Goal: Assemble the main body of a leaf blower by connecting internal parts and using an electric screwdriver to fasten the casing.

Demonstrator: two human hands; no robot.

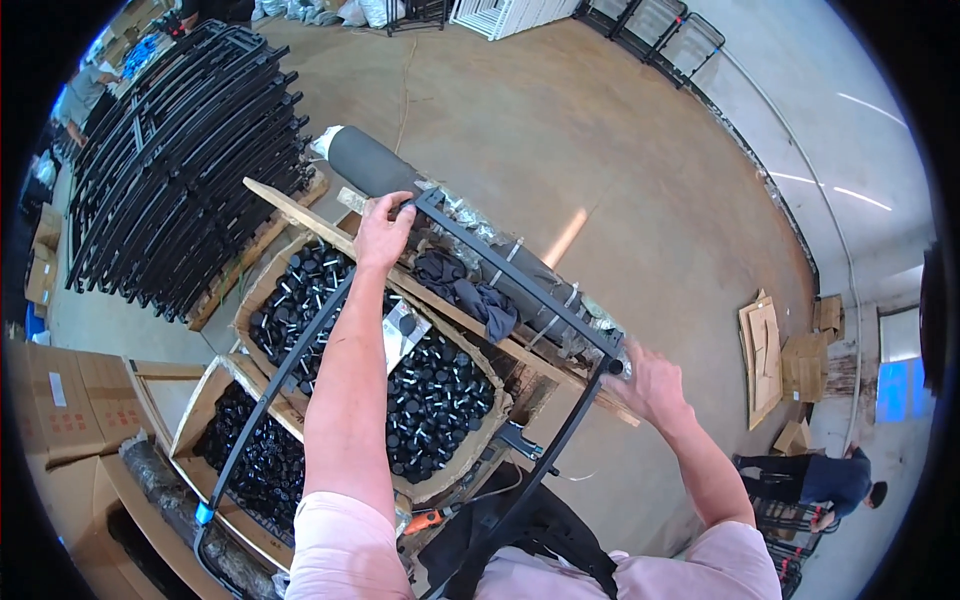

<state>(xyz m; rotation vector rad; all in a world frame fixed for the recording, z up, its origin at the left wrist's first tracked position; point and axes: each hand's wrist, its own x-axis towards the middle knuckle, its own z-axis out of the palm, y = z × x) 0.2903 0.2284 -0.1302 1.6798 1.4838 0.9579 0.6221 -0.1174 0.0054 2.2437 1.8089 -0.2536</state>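
Observation:
A black metal tube frame (520, 275) slants across in front of me, its side bars running back toward my body. My left hand (384, 235) grips its far left corner with fingers and thumb closed. At the other corner, my right hand (655, 382) has its fingers curled round the tube end, partly hidden and slightly blurred. Below the frame are cardboard boxes of black round feet with metal bolts (440, 405), also visible left of my left forearm. Another box holds small shiny black parts (250, 450). A blue clip (204, 513) sits on the left side bar.
Stacked black frames (185, 165) stand at left on a wooden pallet. A grey padded roll (365, 160) and dark cloth (470, 295) lie beyond the boxes. An orange-handled tool (425, 521) lies near my body. Another person (835, 480) bends at lower right; flattened cardboard (762, 360) leans nearby.

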